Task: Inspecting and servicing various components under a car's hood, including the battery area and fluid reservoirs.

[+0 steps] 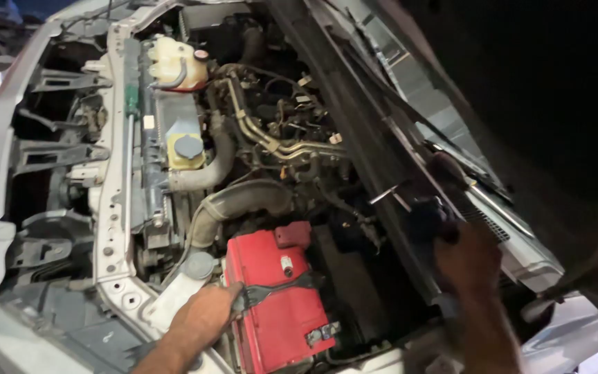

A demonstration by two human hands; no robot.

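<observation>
Resting against the near left edge of a red car battery (275,298), the fingers of the left hand (205,315) are seen curled together where a dark metal hold-down bracket (275,287) crosses the battery's top; whether the bracket end is actually pinched cannot be told. The battery is a bright red rectangular block with a red cap (292,234) over one terminal at its far end and a small label on its lid, and it is seated low in the engine bay, toward the near side of the car. The right hand (468,260) is raised further right, its fingers closed around a dark tool (427,215) with a thin metal cross-handle, blurred and dim. Beyond the battery, a grey ribbed intake hose (240,201), a yellowish reservoir with a grey cap (187,149) and a cream coolant tank (174,62) are seen. A silver body panel (115,208) frames the bay on the left.
</observation>
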